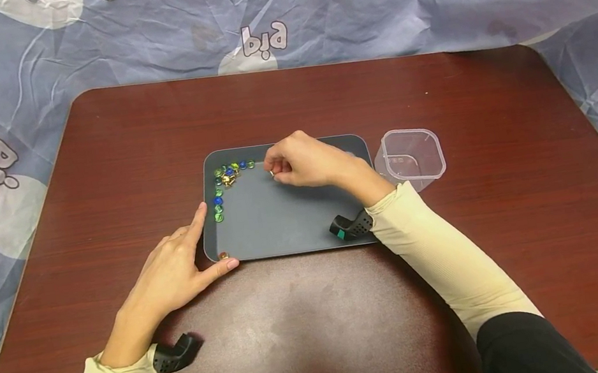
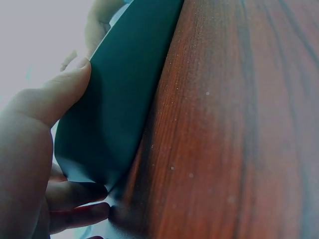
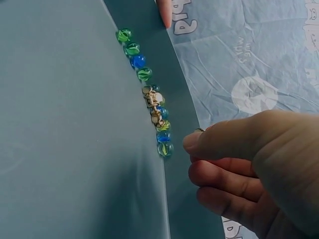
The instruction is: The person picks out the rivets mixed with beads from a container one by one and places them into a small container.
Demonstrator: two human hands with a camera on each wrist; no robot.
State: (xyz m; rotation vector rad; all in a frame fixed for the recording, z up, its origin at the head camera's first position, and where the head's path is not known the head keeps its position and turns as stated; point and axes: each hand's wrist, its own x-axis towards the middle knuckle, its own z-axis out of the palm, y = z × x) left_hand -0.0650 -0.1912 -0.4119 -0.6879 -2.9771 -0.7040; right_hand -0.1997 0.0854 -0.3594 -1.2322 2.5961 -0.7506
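A grey rectangular tray (image 1: 282, 227) lies on the table. My left hand (image 1: 172, 270) braces its near left corner, thumb against the near rim and the other fingers stretched along the left side. Above the tray's far part, my right hand (image 1: 303, 161) pinches a small gold-coloured piece (image 1: 272, 173) between thumb and index finger; most of it is hidden, so I cannot tell its kind. Green and blue glass marbles (image 3: 138, 61) line the tray's left and far edges. Among them, at the far left corner, sits a gold metal cluster (image 3: 155, 102). An amber marble (image 1: 223, 256) lies near my left thumb.
Right of the tray stands a clear plastic tub (image 1: 410, 157), close to my right forearm. The brown wooden table (image 1: 509, 194) extends around both. A grey-blue patterned cloth (image 1: 332, 20) hangs behind its far edge. Each wrist carries a black camera mount (image 1: 176, 353).
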